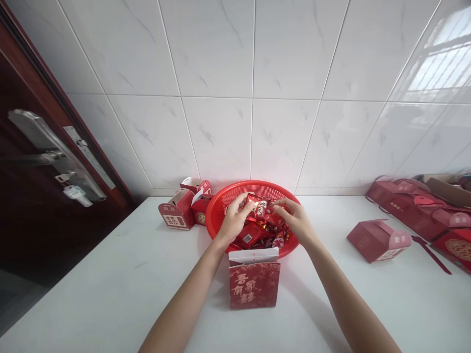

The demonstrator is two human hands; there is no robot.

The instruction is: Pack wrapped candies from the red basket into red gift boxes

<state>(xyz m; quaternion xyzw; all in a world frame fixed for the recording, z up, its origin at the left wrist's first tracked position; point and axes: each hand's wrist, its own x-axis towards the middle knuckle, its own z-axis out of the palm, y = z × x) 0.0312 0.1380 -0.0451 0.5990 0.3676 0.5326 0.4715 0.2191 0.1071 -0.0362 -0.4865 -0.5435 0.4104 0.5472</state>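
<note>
Over the red plastic basket [253, 185], my left hand [235, 218] pinches a shiny red candy packet [261, 208] between thumb and fingers. My right hand [293, 218] is just to the right of that packet, thumb and fingertips drawn together; what lies between them, if anything, is too small to make out. Many red-wrapped candies [250, 235] fill the basket below both hands. In front of the basket stands a dark red gift box [254, 287] with gold characters, its white-lined top flap open.
Several open red boxes [178, 211] stand left of the basket. On the right is a closed red box [379, 240], with a row of red boxes [412, 206] and a dark red ribbon strip [431, 254] beyond. A tiled wall [217, 132] backs the white table [121, 279]; a door [44, 147] is at left.
</note>
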